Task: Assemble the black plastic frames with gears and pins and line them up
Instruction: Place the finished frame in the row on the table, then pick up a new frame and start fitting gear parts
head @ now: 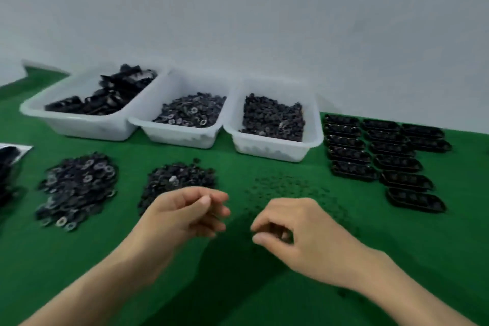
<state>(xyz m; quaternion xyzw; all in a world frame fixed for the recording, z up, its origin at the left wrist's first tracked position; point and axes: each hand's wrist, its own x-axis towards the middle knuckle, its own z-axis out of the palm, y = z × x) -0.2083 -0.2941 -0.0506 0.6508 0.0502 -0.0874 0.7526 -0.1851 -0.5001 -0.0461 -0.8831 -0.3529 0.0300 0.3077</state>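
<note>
My left hand point(190, 212) hovers over the green table, in front of a pile of small black gears point(177, 180). Its fingers are curled, the thumb lies on the index finger, and nothing shows in it. My right hand point(293, 230) is low over a scatter of tiny black pins point(285, 188). It has curled fingers, with the thumb near the fingertips and small dark bits between them. A pile of ring-like gears point(76, 188) lies to the left. Assembled black frames point(383, 156) stand in three rows at the right.
Three white bins stand along the back: one with black frames point(87, 124), one with ring-like gears point(182, 135) and one with small gears point(275, 148). A clear bag of black parts point(8, 167) lies at the left edge. A white wall rises behind the table.
</note>
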